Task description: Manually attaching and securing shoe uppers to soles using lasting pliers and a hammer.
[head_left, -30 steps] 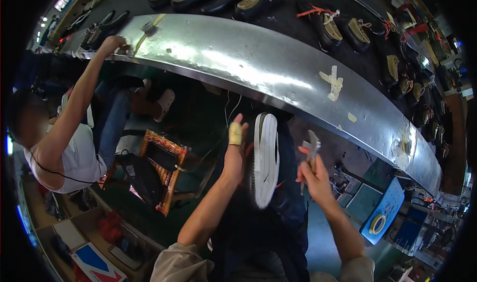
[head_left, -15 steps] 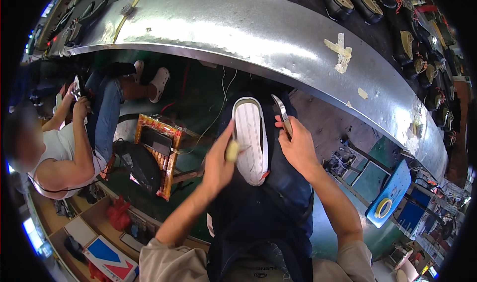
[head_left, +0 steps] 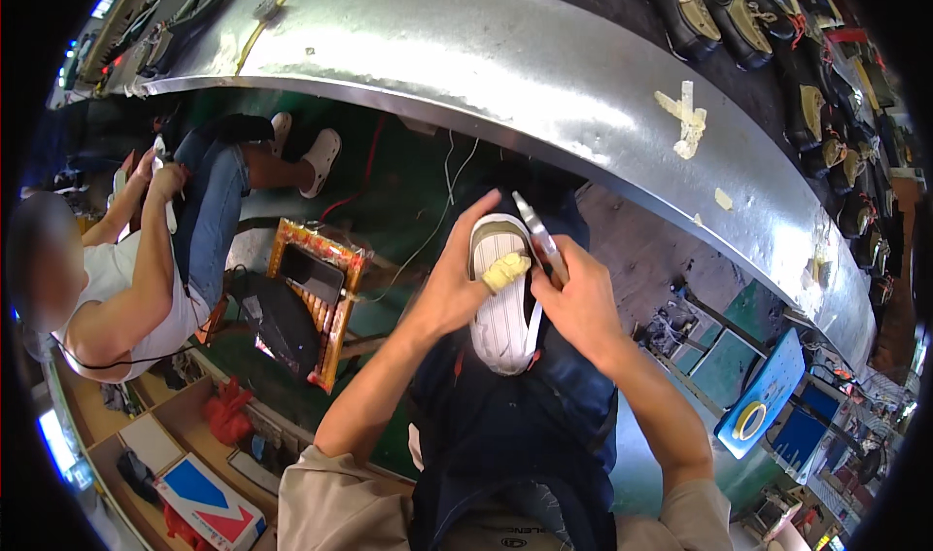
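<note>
On my lap lies a shoe (head_left: 501, 326) with its underside up, showing a pale striped bottom and a white edge around it. My left hand (head_left: 457, 284) wraps its left side. The thumb, bound in yellow tape, presses across the bottom and the fingers reach toward the far end. My right hand (head_left: 580, 293) grips a slim hand tool (head_left: 536, 228) with a shiny metal front and a brownish handle. The tool's tip points up and away, close beside the shoe's far right edge. Part of the shoe's right side is hidden by my right fingers.
A curved metal bench edge (head_left: 466, 51) arches ahead, with several dark shoes (head_left: 690, 17) on top. To the left a person (head_left: 136, 289) sits working, near a stool (head_left: 330, 323) bearing a phone (head_left: 313, 281) and a black bag (head_left: 272, 320). A blue stool (head_left: 763, 396) carries a tape roll at right.
My left hand has moved right and its taped thumb now lies over the shoe's bottom. The tool in my right hand has come left against the shoe's side or very near it.
</note>
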`<state>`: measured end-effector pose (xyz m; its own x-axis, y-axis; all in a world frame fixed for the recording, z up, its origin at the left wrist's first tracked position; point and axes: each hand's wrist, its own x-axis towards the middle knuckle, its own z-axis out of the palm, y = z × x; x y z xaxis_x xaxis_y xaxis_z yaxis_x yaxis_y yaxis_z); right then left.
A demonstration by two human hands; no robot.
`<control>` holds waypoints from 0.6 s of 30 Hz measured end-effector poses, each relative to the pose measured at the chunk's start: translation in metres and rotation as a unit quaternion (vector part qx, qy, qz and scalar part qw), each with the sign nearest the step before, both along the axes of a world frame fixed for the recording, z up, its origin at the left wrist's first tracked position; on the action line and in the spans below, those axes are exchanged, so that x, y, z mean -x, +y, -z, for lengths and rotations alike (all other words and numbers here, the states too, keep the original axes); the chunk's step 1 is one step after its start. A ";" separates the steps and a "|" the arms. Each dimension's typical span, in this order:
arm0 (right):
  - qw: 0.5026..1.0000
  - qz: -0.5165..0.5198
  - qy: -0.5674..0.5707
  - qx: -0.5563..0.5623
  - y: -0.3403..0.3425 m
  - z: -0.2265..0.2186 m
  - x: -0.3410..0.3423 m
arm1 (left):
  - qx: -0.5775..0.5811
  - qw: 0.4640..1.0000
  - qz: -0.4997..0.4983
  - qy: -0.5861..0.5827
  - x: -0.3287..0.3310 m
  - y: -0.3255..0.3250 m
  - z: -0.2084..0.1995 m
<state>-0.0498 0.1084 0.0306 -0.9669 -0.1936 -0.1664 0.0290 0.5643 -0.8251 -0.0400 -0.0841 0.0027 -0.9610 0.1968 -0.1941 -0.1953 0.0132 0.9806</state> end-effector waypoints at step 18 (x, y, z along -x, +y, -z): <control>0.862 -0.096 -0.431 0.247 0.043 -0.051 0.004 | 0.063 0.996 0.013 0.058 -0.008 -0.013 -0.007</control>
